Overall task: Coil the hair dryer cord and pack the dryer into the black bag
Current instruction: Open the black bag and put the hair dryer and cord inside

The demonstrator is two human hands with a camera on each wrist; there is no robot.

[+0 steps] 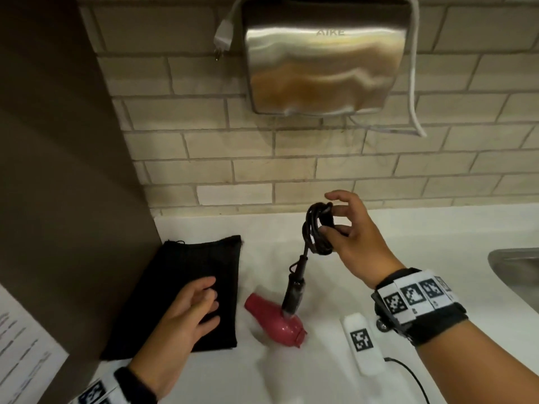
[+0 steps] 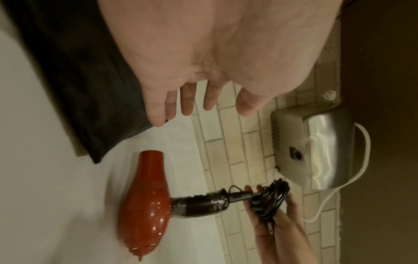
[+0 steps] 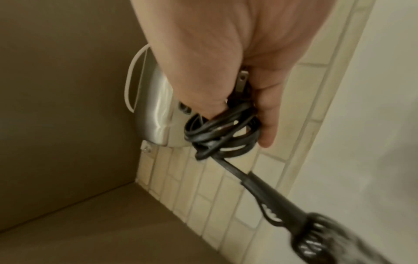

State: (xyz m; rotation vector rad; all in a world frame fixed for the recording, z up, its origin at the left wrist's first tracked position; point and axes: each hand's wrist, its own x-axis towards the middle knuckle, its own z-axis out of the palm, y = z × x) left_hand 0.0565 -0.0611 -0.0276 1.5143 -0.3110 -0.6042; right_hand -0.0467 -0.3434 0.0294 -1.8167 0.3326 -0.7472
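A person's right hand grips the coiled black cord of a red hair dryer above a white countertop, thumb and fingers curled round the bundle of loops, with the index finger extended above it. In the right wrist view the plug's metal prongs show inside the palm, held together with the coil. The dryer hangs below the cord on its black handle, tilted, its red body low over the counter with the nozzle pointing toward the black bag; whether the body touches the surface cannot be told. The bag lies flat on the counter just left of the dryer, against a brown side panel. The left hand is over the bag's near half, fingers loosely spread and slightly bent, holding nothing; the left wrist view shows the fingers straight and apart above the fabric. A white device bearing a square printed marker lies on the counter to the right of the dryer, with a thin black wire trailing from it. On the tiled wall behind hangs a stainless steel hand dryer, its white plug dangling unplugged beside it. The edge of a metal sink shows at far right.
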